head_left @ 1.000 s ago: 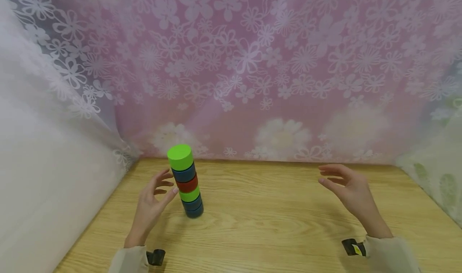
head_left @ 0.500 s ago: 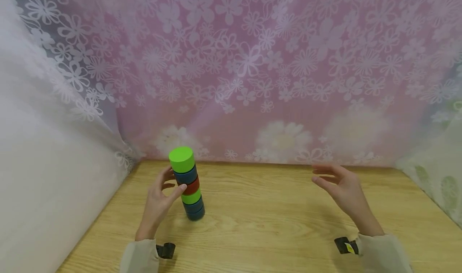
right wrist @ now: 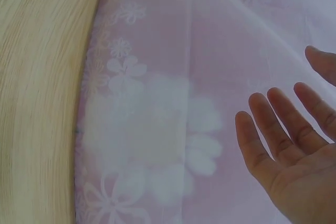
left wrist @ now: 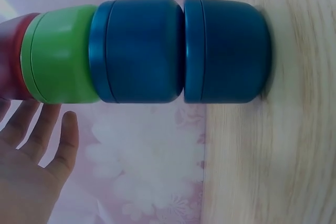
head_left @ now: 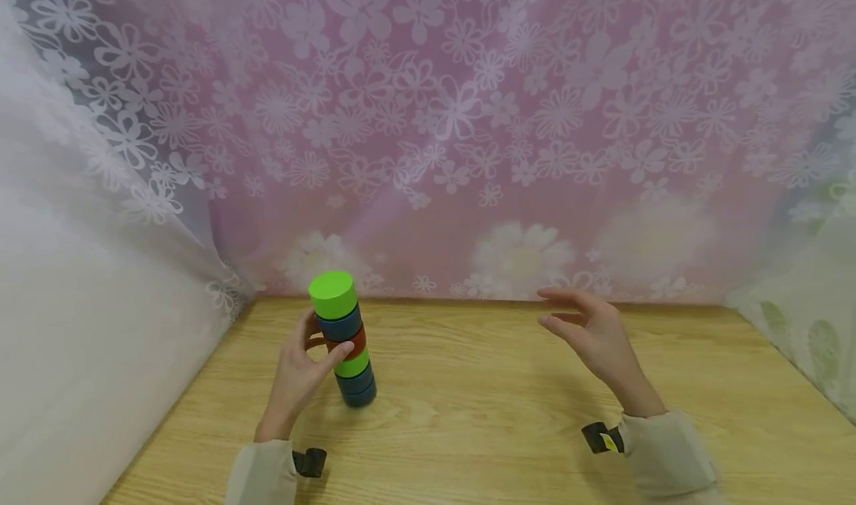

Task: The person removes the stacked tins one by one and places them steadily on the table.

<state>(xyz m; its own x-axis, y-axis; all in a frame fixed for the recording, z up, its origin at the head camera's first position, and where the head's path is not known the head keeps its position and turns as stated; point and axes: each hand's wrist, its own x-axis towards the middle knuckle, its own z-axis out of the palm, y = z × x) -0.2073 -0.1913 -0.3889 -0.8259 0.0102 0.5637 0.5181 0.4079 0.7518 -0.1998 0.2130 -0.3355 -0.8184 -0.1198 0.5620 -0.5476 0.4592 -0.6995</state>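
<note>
A tall stack of small round lidded tins stands on the wooden table at left, leaning slightly in the head view. From the top come a green tin [head_left: 333,295], a blue one, a red tin [head_left: 360,340], another green tin [left wrist: 63,56] and two blue tins [left wrist: 231,51]. My left hand [head_left: 299,371] holds the stack around the red tin, thumb across its front, fingers behind and partly hidden. To the right, my right hand [head_left: 595,341] hovers over the table, holding nothing, its fingers loosely bent and apart from the thumb.
The wooden table [head_left: 455,416] ends at a pink floral curtain [head_left: 428,156] behind. White sheer cloth [head_left: 87,304] hangs along the left side, and a pale leaf-patterned cloth [head_left: 802,312] along the right. A black strap piece [head_left: 310,462] sits at the left wrist.
My left hand has moved right to the stack, and its thumb now lies across the red tin. My right hand has moved left over the table. The stack stays in place.
</note>
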